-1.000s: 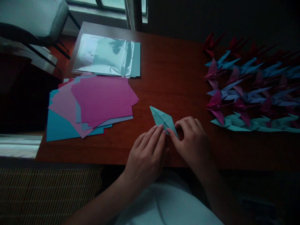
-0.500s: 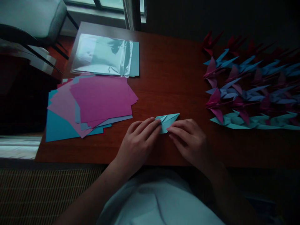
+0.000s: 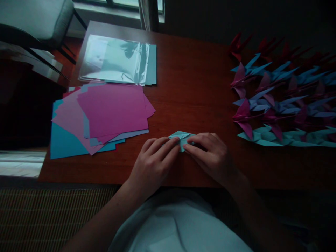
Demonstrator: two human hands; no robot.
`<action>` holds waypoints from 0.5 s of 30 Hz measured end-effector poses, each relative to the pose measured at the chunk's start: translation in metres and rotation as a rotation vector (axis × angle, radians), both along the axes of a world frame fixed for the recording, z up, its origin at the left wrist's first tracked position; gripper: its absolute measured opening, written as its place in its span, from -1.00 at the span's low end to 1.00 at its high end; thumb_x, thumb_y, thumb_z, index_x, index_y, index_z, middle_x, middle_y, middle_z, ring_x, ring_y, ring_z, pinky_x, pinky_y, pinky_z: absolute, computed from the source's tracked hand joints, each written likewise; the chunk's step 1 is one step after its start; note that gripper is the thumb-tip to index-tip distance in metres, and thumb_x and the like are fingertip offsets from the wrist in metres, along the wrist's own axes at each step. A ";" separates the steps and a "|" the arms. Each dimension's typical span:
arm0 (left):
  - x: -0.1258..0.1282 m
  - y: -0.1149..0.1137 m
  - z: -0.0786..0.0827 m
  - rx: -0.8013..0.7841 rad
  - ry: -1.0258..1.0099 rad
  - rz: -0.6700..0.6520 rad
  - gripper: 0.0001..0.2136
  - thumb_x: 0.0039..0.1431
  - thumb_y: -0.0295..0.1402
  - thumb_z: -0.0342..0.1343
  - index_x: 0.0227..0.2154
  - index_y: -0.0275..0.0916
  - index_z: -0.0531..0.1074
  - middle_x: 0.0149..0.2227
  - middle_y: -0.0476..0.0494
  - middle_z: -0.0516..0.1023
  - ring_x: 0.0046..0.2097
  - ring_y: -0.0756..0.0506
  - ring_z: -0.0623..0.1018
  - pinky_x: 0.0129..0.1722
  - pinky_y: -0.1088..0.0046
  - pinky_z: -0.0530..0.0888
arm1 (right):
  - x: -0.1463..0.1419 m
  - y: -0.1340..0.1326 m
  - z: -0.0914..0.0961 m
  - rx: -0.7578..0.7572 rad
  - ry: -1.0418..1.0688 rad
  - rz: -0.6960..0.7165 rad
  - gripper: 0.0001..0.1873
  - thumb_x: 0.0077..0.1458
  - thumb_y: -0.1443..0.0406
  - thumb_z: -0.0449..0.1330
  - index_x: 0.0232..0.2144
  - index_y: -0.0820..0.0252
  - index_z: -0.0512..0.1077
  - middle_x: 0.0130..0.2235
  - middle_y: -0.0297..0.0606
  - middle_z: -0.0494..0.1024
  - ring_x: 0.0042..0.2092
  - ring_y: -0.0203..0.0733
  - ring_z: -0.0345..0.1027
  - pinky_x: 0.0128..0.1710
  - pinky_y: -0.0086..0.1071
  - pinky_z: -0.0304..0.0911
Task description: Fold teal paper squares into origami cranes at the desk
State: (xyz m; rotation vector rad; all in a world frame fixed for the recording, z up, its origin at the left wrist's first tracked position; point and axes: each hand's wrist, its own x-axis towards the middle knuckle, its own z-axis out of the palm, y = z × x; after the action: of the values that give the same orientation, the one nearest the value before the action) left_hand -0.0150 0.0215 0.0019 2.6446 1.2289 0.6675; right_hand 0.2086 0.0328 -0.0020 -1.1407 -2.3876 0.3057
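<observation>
A small folded piece of mint-green paper (image 3: 181,135) lies on the table near its front edge, between my two hands. Fold lines and overlapping flaps show on its upper face. My left hand (image 3: 157,155) is closed on the paper's left side, fingertips pressed together on it. From the right, my right hand (image 3: 210,154) pinches the other side between thumb and fingers. The fingers cover both ends of the paper.
Coloured paper sheets (image 3: 118,110) lie fanned on the left of the wooden table (image 3: 191,80). Behind them rests a clear plastic packet (image 3: 115,61) of paper. Rows of folded paper cranes (image 3: 270,105) stand at the right. A chair (image 3: 36,21) is at the far left.
The paper has turned between my hands, and its pointed right end is now under my right fingers. My right thumb has moved a little left and up.
</observation>
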 end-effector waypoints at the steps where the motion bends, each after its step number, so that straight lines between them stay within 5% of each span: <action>1: 0.001 -0.001 -0.001 -0.003 -0.013 0.005 -0.78 0.38 -0.42 0.04 -0.03 -0.27 0.53 0.08 -0.23 0.62 0.05 -0.23 0.56 -0.02 0.17 0.49 | 0.000 0.000 0.000 0.006 0.004 0.002 -0.83 0.27 0.40 0.20 -0.15 0.14 0.56 -0.11 -0.16 0.62 -0.07 -0.10 0.45 -0.09 -0.19 0.32; 15: 0.007 -0.001 -0.005 -0.123 -0.126 0.083 -0.82 0.32 -0.49 0.10 -0.07 -0.31 0.50 0.08 -0.22 0.60 0.05 -0.21 0.54 0.09 0.21 0.53 | -0.010 0.000 -0.002 -0.168 0.147 -0.119 -0.86 0.24 0.40 0.17 -0.24 0.11 0.52 -0.21 -0.19 0.51 -0.15 -0.09 0.36 -0.13 -0.17 0.37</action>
State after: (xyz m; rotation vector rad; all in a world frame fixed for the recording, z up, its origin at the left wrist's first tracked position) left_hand -0.0078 0.0203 -0.0029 2.4253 1.3054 0.7343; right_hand 0.1983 0.0325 -0.0044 -1.2828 -2.1895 0.5389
